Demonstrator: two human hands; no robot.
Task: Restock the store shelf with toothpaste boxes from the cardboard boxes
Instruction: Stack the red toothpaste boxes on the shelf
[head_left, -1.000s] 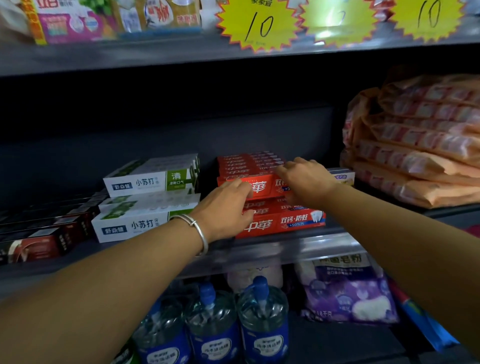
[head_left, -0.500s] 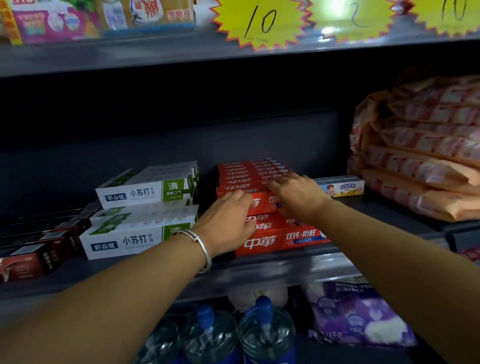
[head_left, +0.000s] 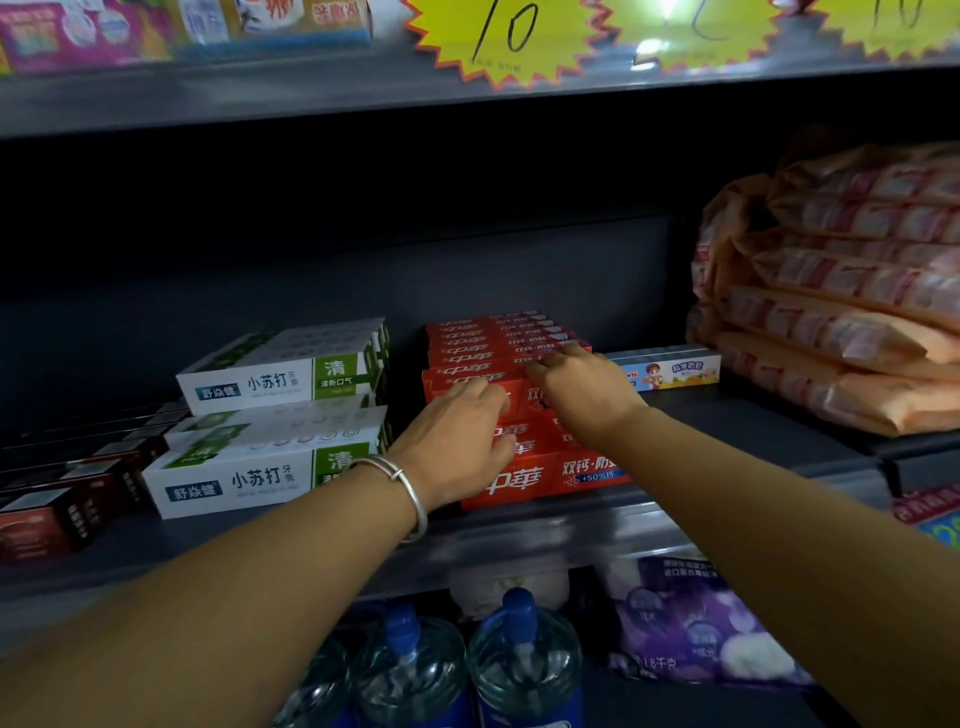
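A stack of red toothpaste boxes (head_left: 483, 338) stands two layers high in the middle of the dark shelf (head_left: 727, 431). A lower red box (head_left: 571, 473) juts toward the shelf's front edge. My left hand (head_left: 457, 441), with a silver bangle on the wrist, presses its fingers against the front face of the upper layer. My right hand (head_left: 576, 389) rests on the upper layer's front right corner, fingers stretched over the top boxes. Neither hand carries a box. No cardboard box is in view.
White-and-green toothpaste boxes (head_left: 270, 384) are stacked to the left, with dark boxes (head_left: 62, 509) beyond them. A small children's toothpaste box (head_left: 670, 369) lies right of the red stack. Orange wrapped packs (head_left: 841, 291) pile up at the right. Water bottles (head_left: 524, 670) stand below.
Both hands stay on the red stack. My right hand's fingers have slid a little farther over the top boxes, and the view has shifted slightly.
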